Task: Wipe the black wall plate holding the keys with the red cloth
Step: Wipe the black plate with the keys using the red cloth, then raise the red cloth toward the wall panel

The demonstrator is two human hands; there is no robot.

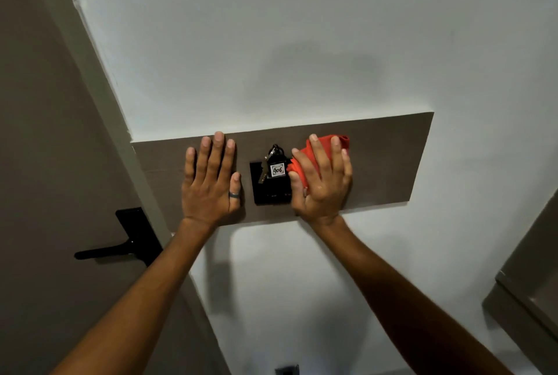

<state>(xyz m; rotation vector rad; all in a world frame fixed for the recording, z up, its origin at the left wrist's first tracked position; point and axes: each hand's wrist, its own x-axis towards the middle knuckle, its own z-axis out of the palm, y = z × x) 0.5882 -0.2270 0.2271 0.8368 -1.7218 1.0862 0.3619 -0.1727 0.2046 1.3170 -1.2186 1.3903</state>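
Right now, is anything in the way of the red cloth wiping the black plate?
Yes. The keys and their 406 tag hang over the black plate, beside the red cloth under the right hand.

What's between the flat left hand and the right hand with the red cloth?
In the head view, the black wall plate with hanging keys and a "406" tag lies between the left hand and the right hand pressing the red cloth.

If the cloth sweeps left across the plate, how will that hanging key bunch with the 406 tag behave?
The key bunch hangs loose from the top of the black wall plate, so it will probably swing or slide aside. The red cloth under the right hand looks soft and bunched, so it may snag.
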